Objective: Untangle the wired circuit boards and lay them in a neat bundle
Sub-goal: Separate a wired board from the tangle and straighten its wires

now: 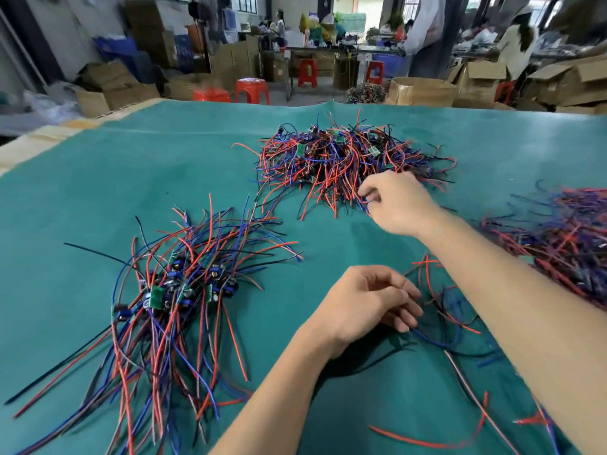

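A tangled heap of red, blue and black wires with small green boards (341,156) lies at the table's middle far side. My right hand (399,201) reaches into its near edge and pinches wires there between thumb and fingers. To the left lies a neater bundle (184,290) with its boards grouped together and its wires fanned out both ways. My left hand (368,300) rests near the table's centre, fingers loosely curled, touching a few loose wires (440,310) beneath it; whether it grips them is unclear.
Another wire pile (565,238) lies at the right edge. A green mat (131,178) covers the table. Behind it are red stools (252,90), cardboard boxes (423,91) and people at far benches.
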### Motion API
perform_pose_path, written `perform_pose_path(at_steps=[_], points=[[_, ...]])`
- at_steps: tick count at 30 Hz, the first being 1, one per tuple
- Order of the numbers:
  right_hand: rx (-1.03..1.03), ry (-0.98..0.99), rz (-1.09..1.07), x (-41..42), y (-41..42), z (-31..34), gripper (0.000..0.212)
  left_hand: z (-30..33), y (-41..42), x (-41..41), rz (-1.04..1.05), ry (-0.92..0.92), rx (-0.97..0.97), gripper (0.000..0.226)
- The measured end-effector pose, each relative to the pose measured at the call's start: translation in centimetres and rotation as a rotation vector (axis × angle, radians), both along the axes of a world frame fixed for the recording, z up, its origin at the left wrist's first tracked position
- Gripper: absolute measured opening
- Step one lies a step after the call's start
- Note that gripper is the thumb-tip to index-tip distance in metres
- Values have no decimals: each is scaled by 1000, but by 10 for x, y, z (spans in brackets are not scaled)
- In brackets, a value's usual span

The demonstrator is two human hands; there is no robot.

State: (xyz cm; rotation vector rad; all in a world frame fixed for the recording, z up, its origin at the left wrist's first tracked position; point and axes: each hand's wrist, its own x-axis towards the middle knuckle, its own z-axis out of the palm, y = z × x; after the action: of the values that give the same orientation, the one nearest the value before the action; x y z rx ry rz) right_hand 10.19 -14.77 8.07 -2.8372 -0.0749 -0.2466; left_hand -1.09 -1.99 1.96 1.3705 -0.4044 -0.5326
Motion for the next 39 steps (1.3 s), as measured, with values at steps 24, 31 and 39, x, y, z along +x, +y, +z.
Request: perform_pose_path(at_steps=[24, 31, 39], points=[[654, -126, -48, -108, -30, -12, 23, 1, -1, 13, 302, 327, -325, 17], [686, 180, 250, -139, -10, -29, 22, -1, 0, 15, 342, 331, -298, 28], [564, 223, 252, -138, -19, -34, 20, 4, 6, 13, 297, 320, -332, 33]])
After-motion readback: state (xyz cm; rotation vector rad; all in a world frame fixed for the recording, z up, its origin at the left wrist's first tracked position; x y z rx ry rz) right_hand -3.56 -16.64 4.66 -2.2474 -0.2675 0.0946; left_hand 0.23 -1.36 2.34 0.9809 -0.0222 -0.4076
